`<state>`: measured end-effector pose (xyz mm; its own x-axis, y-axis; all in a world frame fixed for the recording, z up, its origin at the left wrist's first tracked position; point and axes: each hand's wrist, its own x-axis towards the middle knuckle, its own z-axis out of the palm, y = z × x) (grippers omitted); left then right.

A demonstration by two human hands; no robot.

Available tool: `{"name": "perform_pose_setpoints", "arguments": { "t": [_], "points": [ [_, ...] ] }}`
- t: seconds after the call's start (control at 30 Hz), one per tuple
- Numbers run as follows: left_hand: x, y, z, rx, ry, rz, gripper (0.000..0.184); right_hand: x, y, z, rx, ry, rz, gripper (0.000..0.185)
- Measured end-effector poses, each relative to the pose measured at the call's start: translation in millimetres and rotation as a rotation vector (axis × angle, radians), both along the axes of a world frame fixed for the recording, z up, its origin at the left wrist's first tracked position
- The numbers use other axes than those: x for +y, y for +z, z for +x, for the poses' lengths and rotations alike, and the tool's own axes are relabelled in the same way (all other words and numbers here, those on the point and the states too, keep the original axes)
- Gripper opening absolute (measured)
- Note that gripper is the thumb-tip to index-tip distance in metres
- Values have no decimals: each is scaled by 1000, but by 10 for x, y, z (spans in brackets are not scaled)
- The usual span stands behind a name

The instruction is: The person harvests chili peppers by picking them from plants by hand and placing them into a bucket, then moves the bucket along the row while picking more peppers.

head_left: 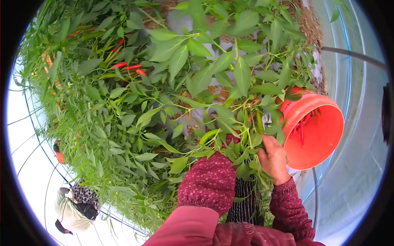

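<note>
Both of my arms, in dark red patterned sleeves, reach into a leafy pepper plant [242,74]. My right hand [273,159] is at the plant's lower right, its fingers bent among the leaves and stems; what they hold, if anything, is hidden. My left hand is covered by leaves beyond its sleeve [209,178]. A curved green pepper [208,136] hangs just above that sleeve, and a straight green pepper [259,122] hangs above my right hand. Right of the plant, a red bucket [318,141] lies tilted, its mouth facing me, with red peppers [303,133] inside.
Dense pepper plants fill the left, with red peppers [132,67] among them. Plastic sheeting [349,180] runs along the right, crossed by a dark hose or rod [355,55]. Another person [74,209] is at the lower left, farther off.
</note>
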<state>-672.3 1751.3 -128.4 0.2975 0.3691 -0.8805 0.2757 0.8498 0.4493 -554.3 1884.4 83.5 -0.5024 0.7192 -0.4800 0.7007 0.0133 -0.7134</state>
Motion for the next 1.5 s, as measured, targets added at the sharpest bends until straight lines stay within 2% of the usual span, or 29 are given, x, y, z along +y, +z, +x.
{"name": "perform_pose_setpoints", "arguments": {
  "t": [0.23, 0.3, 0.37, 0.4, 0.47, 0.53, 0.6, 0.63, 0.7, 0.73, 0.8, 0.83, 0.87, 0.93, 0.97, 1.0, 1.07, 1.1, 1.13, 1.17, 1.2, 1.27, 1.3, 1.33, 1.43, 1.5],
  "points": [
    [169, 308, -44, -130, -32, 32, 31, 21, -12, 47, -61, 42, -81, 28],
    [69, 360, -56, -171, 59, 83, 30, 62, 18, 10, -65, 88, -78, 26],
    [-170, 435, -151, -253, 302, 212, 30, 109, 47, 8, -86, 168, -43, 24],
    [-100, 697, -262, -258, 307, 221, 30, 114, 54, 7, -91, 174, -34, 24],
    [184, 1633, -607, -238, -545, 182, 24, 149, 31, 46, -126, 210, -47, 29],
    [241, 2128, -579, -234, -296, -362, 22, 244, 58, 20, -173, 257, -92, 33],
    [536, 2680, -945, -43, -463, -233, 26, 334, 188, -10, -173, 246, -40, 37],
    [424, 2735, -1104, -27, -402, -191, 28, 417, 311, -70, -180, 251, -36, 37],
    [319, 2924, -1428, -56, -293, -122, 31, 561, 689, -317, -112, 174, 333, 40],
    [349, 3111, -1580, -101, -243, -95, 31, 611, 851, -454, -114, 179, 330, 40],
    [329, 3314, -1838, -353, -211, -101, 30, 706, 1102, -695, 102, -54, 110, 41],
    [378, 3443, -1953, -491, -122, -147, 27, 697, 1147, -732, 145, -62, -47, 36],
    [373, 3484, -2037, -495, -118, -150, 27, 664, 1191, -838, 141, -59, -52, 36],
    [355, 3529, -2180, -497, 429, -68, 25, 564, 1277, -1132, 435, -167, -770, 31],
    [412, 3533, -2277, -447, 505, -21, 24, 463, 1253, -1324, 387, -164, -813, 28],
    [498, 3527, -2378, -455, 505, -18, 24, 370, 1260, -1562, 411, -200, -770, 29],
    [625, 3503, -2516, -108, 113, 235, 25, 192, 1121, -1921, 469, -350, -916, 29],
    [634, 3456, -2542, -20, 47, 366, 25, 122, 1059, -2077, 453, -358, -913, 29],
    [595, 3371, -2593, -36, 49, 367, 25, 74, 994, -2232, 519, -429, -1077, 28],
    [539, 3267, -2640, 39, 3, 495, 26, 26, 942, -2363, 589, -503, -1238, 27],
    [547, 3234, -2718, 115, -44, 626, 26, -23, 883, -2469, 582, -514, -1228, 27],
    [703, 3267, -3117, 76, -217, 555, 25, -82, 803, -2674, 661, -641, -1224, 21],
    [777, 3225, -3323, 108, -327, 515, 26, -64, 820, -2811, 656, -799, -1191, 17],
    [832, 3178, -3528, 140, -439, 470, 27, -57, 772, -2856, 652, -816, -1183, 17],
    [895, 2808, -4060, 295, -151, 497, 21, -13, 628, -3056, 603, -1006, -1034, 14],
    [881, 2401, -4322, 373, 45, 494, 14, -32, 531, -3184, 629, -1006, -1094, 15]
  ]
}}
